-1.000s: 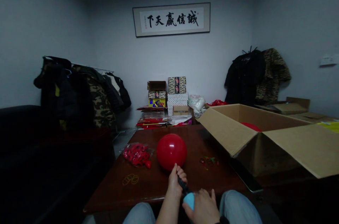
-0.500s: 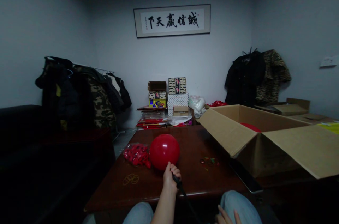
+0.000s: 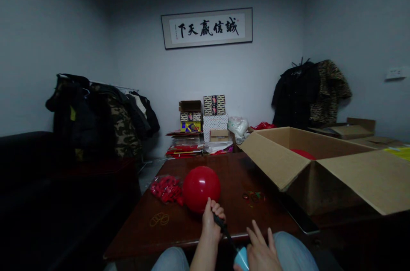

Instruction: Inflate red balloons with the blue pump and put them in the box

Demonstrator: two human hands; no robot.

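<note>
Dark wooden table (image 3: 192,228) ahead, with a big open cardboard box (image 3: 307,168) over its right side. Near the front edge, low over the tabletop, a round red balloon (image 3: 201,182), just beside a clear bag of red balloons (image 3: 166,187) on its left. Left hand (image 3: 211,223) clenched round the balloon's neck and the black tip of a hand pump (image 3: 241,258). Right hand (image 3: 261,253) low down, fingers stretched out, palm against the pump's blue end. Yellow rubber bands (image 3: 159,219) lying loose further left
</note>
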